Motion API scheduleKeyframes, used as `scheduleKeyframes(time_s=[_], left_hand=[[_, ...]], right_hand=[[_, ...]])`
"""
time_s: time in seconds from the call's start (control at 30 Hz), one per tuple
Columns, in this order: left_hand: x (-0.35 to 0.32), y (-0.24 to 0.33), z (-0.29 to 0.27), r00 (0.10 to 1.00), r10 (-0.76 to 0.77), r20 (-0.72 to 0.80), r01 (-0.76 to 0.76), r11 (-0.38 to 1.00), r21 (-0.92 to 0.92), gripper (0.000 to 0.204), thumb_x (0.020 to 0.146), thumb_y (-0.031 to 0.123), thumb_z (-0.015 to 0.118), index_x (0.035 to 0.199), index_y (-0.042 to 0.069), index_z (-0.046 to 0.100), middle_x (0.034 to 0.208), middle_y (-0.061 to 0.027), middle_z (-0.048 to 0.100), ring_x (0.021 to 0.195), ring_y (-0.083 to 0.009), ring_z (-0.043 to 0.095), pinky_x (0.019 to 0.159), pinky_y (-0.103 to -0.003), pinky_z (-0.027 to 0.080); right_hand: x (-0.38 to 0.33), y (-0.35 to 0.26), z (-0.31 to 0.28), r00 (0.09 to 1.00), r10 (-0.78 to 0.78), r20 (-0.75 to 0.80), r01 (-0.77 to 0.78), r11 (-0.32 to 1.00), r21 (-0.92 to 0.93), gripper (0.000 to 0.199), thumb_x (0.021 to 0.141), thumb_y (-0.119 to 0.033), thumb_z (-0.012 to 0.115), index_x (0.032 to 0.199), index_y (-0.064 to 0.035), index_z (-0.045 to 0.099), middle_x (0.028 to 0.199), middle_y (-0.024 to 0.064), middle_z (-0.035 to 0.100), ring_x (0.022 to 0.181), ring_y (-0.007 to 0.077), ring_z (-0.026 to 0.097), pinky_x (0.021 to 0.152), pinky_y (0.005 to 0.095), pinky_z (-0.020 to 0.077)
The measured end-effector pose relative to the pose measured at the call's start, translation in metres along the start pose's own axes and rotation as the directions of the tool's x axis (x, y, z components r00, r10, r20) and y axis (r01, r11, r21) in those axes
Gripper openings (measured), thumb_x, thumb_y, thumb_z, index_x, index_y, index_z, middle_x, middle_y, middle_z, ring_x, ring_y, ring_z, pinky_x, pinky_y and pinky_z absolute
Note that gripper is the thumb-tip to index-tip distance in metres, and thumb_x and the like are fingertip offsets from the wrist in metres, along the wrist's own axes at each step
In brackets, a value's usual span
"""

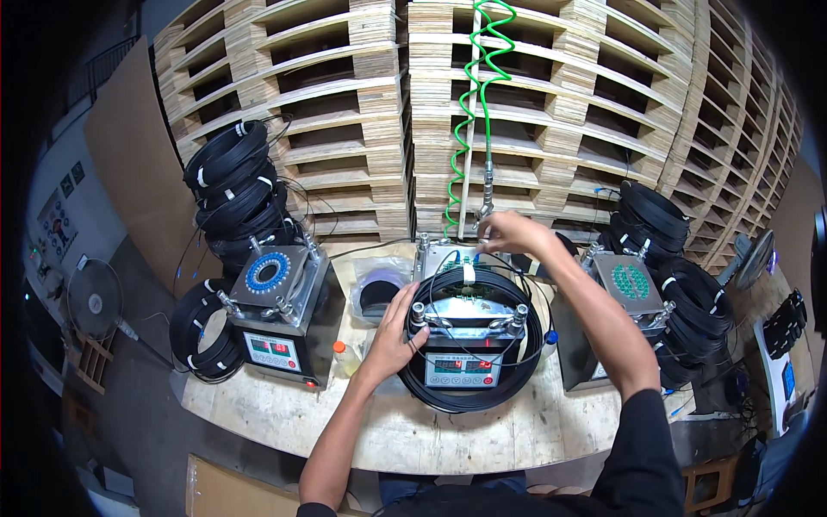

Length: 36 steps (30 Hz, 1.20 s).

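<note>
A coil of black cable (508, 392) with a white tie hangs around the front of the middle metal machine (465, 331), which has a lit red display. My left hand (394, 338) is closed on the coil's left side, beside a front corner post. My right hand (515, 233) is over the machine's rear, fingers bent together in a pinch. What they hold is too small to make out. Just below them a blue connector (477, 258) stands on the green-dotted top plate. Right beside these fingers hangs a metal air gun (488, 191).
Similar machines stand left (274, 302) and right (633, 289), near stacked black cable coils (228, 185). An orange-capped bottle (346, 358) and a blue-topped bottle (549, 343) flank the middle machine on the wooden table (379, 431). A green spiral hose (469, 95) hangs before stacked pallets (551, 121).
</note>
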<state>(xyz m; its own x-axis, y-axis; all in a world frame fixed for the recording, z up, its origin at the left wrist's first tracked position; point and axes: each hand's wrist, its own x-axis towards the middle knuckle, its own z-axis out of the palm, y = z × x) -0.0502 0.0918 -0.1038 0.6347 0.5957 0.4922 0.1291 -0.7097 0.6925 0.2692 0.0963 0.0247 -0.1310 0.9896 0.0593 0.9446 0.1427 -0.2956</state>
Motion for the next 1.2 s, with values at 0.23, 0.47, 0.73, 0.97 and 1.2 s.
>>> scheduleKeyframes(time_s=[0.23, 0.47, 0.73, 0.97, 1.2], left_hand=[[-0.006, -0.003, -0.002, 1.000, 0.007, -0.016, -0.007, 1.000, -0.007, 0.075, 0.091, 0.024, 0.067, 0.154, 0.004, 0.031, 0.155, -0.0212, 0.036, 0.145, -0.0376, 0.035, 0.118, -0.041, 0.029], [-0.001, -0.002, -0.018, 0.994, 0.011, 0.110, -0.004, 0.998, -0.058, 0.080, 0.089, 0.023, 0.069, 0.156, 0.005, 0.029, 0.158, -0.0193, 0.033, 0.147, -0.0342, 0.033, 0.120, -0.039, 0.027], [0.056, 0.000, -0.089, 0.873, 0.049, 0.485, -0.041, 0.999, -0.026, 0.065, 0.086, 0.002, 0.058, 0.149, 0.010, 0.046, 0.142, -0.0170, 0.056, 0.122, -0.0262, 0.059, 0.105, -0.036, 0.047], [0.162, 0.030, -0.036, 0.948, -0.015, 0.317, -0.126, 0.900, 0.417, 0.024, 0.091, 0.017, 0.065, 0.105, -0.001, 0.072, 0.100, -0.0242, 0.072, 0.094, -0.0378, 0.071, 0.084, -0.042, 0.056], [0.208, 0.018, 0.022, 0.779, -0.161, 0.606, -0.402, 0.613, 0.680, 0.020, 0.086, 0.014, 0.068, 0.094, -0.004, 0.072, 0.091, -0.0248, 0.072, 0.087, -0.0403, 0.071, 0.076, -0.048, 0.058]], right_hand=[[0.076, 0.021, 0.069, 0.961, -0.119, 0.249, 0.217, 0.884, -0.414, 0.016, 0.075, -0.010, 0.074, 0.084, 0.0025, 0.072, 0.081, 0.0179, 0.072, 0.073, 0.0327, 0.071, 0.059, 0.0436, 0.0568], [0.084, 0.040, 0.072, 0.939, -0.032, 0.343, 0.144, 0.941, -0.305, 0.014, 0.077, -0.008, 0.067, 0.086, 0.0025, 0.069, 0.081, 0.0191, 0.071, 0.076, 0.0344, 0.070, 0.060, 0.0438, 0.0560], [0.048, -0.008, 0.024, 0.886, 0.120, 0.447, 0.035, 0.946, -0.324, 0.016, 0.083, -0.005, 0.065, 0.096, 0.0035, 0.070, 0.085, 0.0198, 0.073, 0.081, 0.0313, 0.072, 0.065, 0.0445, 0.0560], [0.000, -0.002, 0.027, 0.996, -0.078, 0.037, 0.079, 0.997, -0.017, 0.019, 0.091, -0.012, 0.069, 0.097, 0.0033, 0.059, 0.088, 0.0255, 0.067, 0.086, 0.0436, 0.066, 0.070, 0.0501, 0.0507], [-0.009, 0.005, 0.057, 0.986, -0.051, -0.161, 0.042, 0.998, -0.056, 0.021, 0.086, -0.004, 0.070, 0.099, 0.0040, 0.056, 0.088, 0.0290, 0.067, 0.090, 0.0483, 0.065, 0.072, 0.0528, 0.0517]])
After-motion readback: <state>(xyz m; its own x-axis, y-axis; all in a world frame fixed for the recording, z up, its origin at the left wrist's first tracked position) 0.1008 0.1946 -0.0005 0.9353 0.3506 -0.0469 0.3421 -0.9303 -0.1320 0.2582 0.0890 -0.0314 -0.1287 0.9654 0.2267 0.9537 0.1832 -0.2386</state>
